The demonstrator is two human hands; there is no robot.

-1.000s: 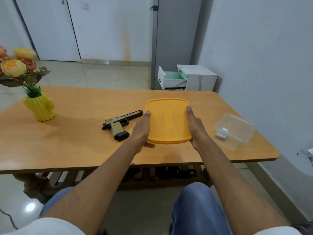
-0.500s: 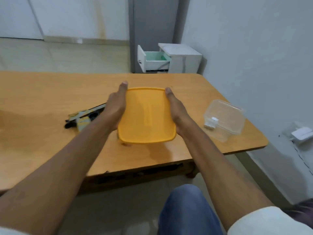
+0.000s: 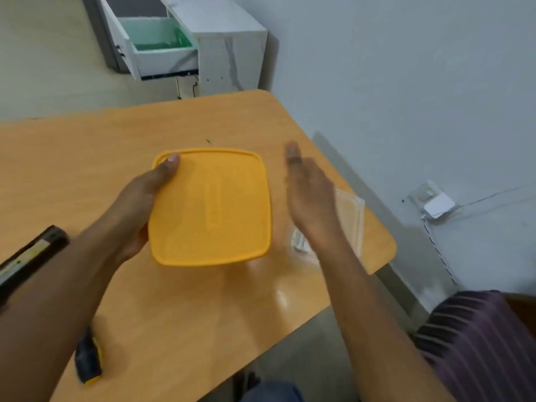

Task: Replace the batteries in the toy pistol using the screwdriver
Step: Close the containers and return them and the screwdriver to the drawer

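Head view, one frame, some motion blur.

Landmark: yellow lid point(image 3: 210, 206), square with rounded corners, held flat above the wooden surface point(image 3: 87, 158).

Left hand point(image 3: 139, 207): grasping the lid at its left edge, thumb lying on the top near the far-left corner, fingers tucked beneath and hidden.

Right hand point(image 3: 311, 198): released, fingers straight and together, edge-on, just right of the lid and apart from it (blurred, so finger detail is poor). It holds nothing.

Toy pistol point(image 3: 29, 259): on the surface well to the left of the lid, black barrel with a pale yellowish patch, mostly cut off by the frame edge and partly behind the left forearm. A dark piece with a yellow edge point(image 3: 87, 359) shows near-left of the lid, below the forearm; cannot tell whether it is the pistol's grip.

Clear plastic container point(image 3: 352, 219): right of the lid, near the surface's right edge, largely behind the right hand; something small and white sits inside.

White drawer unit point(image 3: 203, 44): on the floor beyond the lid, drawer pulled out, green inside.

White adapter point(image 3: 438, 206): on the wall, far right of the lid.
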